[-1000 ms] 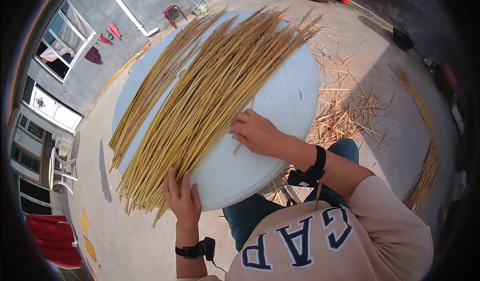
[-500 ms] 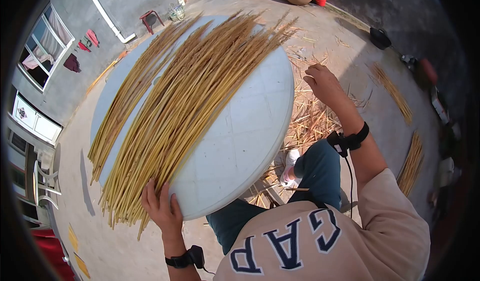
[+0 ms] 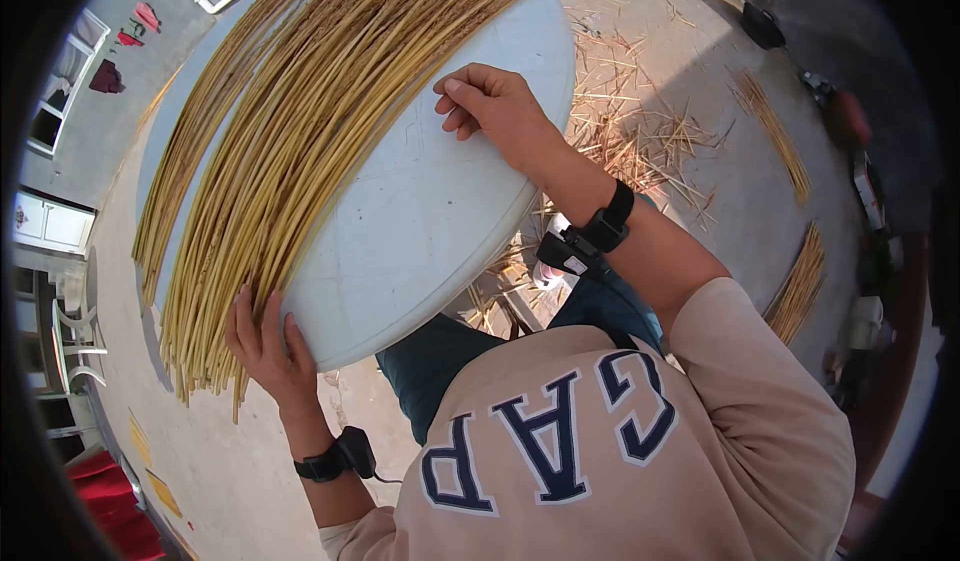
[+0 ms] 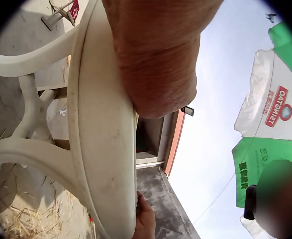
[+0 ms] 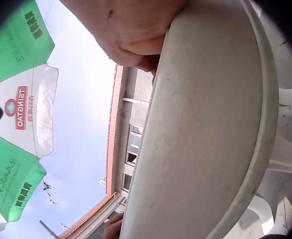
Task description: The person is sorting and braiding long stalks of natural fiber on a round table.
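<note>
Long dry stalks with brown feathery tops (image 3: 290, 131) lie across the round white table (image 3: 410, 221), in a wide bundle and a narrower one (image 3: 190, 161) to its left. The left hand (image 3: 270, 346) rests at the near right edge of the wide bundle's cut ends, fingers spread and touching the stalks. Over the table, just right of the wide bundle, the right hand (image 3: 495, 111) has its fingers bent; whether a thin piece lies between them cannot be told. In the wrist views the left hand (image 4: 161, 55) and right hand (image 5: 131, 30) are at the table edge.
Loose straw litter (image 3: 640, 141) covers the ground right of the table. Two small stalk bundles (image 3: 775, 136) (image 3: 800, 281) lie farther right. A white chair (image 3: 75, 346) stands at the left, and a green and white umbrella (image 4: 270, 114) shows in the wrist views.
The right hand swung out over the ground to the right of the table, then came back over the tabletop beside the stalks. The left hand stays at the stalk ends; the head view has shifted.
</note>
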Available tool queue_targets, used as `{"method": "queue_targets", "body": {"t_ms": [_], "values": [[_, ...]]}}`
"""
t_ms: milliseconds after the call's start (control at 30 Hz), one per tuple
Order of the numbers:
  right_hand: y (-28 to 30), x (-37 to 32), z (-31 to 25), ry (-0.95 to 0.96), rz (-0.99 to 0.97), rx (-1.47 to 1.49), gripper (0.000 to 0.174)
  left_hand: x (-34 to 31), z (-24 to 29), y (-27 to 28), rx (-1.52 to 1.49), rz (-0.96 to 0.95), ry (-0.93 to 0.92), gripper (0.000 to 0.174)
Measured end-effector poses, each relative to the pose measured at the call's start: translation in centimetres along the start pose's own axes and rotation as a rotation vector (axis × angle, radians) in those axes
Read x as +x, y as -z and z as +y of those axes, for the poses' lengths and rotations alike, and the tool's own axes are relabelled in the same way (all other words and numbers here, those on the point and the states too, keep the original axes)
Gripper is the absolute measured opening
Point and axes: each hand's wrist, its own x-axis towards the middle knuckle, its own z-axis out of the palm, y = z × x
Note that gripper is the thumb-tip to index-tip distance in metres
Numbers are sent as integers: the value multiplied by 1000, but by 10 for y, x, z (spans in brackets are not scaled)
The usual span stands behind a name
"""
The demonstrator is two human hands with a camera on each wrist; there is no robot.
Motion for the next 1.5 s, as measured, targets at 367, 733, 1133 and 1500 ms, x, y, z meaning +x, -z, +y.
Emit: {"method": "queue_targets", "body": {"t_ms": [367, 733, 1133, 1500], "values": [[-4, -6, 4, 30, 39, -119, 20, 11, -6, 33, -219, 8, 186, 31], [-10, -7, 6, 21, 15, -234, 18, 81, -226, 82, -27, -340, 382, 21], [-10, -7, 3, 0, 50, -272, 16, 75, -277, -17, 41, -637, 536, 37], [-11, -7, 2, -11, 28, -268, 16, 68, -275, -17, 90, -533, 408, 8]]}}
